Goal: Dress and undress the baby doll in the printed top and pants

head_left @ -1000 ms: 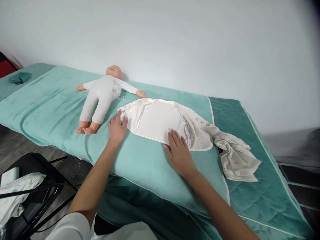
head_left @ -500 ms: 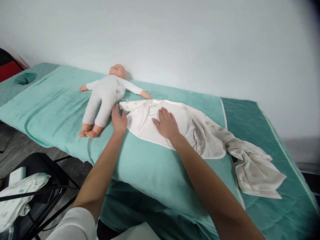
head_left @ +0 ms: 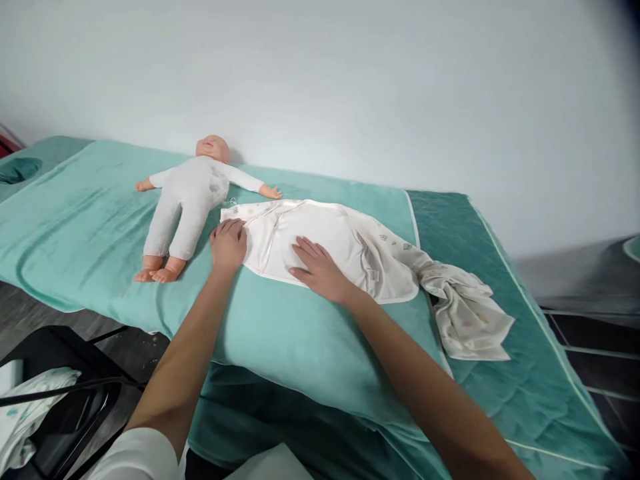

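A cream baby garment lies spread flat on a teal towel that covers a bed. My left hand rests on the garment's left end, fingers curled down against the cloth. On the garment's near edge my right hand lies flat with its fingers stretched out. A baby doll in a white suit lies on its back just left of the garment, one arm reaching toward it. The garment's right end is bunched in a crumpled heap.
The bed's darker teal quilt shows at the right. A white wall runs behind the bed. A black chair with a patterned cloth on it stands at the lower left on a dark floor.
My right hand slid from the garment's middle back toward its near edge. My left hand moved onto the garment's left end. The view shifted slightly to the right.
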`<state>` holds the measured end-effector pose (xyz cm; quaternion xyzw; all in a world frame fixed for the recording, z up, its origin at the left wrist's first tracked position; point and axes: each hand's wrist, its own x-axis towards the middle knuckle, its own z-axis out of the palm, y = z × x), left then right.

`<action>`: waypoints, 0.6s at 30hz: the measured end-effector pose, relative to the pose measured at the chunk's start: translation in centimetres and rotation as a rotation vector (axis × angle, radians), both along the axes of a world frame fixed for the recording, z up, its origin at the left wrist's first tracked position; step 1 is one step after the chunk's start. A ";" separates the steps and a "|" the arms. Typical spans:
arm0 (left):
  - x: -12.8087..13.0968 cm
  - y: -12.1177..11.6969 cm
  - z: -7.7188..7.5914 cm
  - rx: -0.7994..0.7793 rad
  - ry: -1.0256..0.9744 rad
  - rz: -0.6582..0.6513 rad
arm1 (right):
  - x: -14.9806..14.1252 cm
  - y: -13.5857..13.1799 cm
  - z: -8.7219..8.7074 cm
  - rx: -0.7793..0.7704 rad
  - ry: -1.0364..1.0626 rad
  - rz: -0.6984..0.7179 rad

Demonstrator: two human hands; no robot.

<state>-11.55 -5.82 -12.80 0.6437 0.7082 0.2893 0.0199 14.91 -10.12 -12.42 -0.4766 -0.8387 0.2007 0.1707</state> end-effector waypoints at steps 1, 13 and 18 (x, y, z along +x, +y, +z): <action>0.0 0.0 0.0 -0.003 0.000 0.002 | 1.5 0.0 0.3 -0.050 0.117 -0.006; -0.2 0.3 0.1 0.010 -0.018 0.019 | 20.4 2.8 -1.9 0.106 0.031 -0.903; -0.2 0.5 0.2 -0.003 -0.020 0.023 | 22.2 2.0 -1.5 -0.047 0.011 -0.937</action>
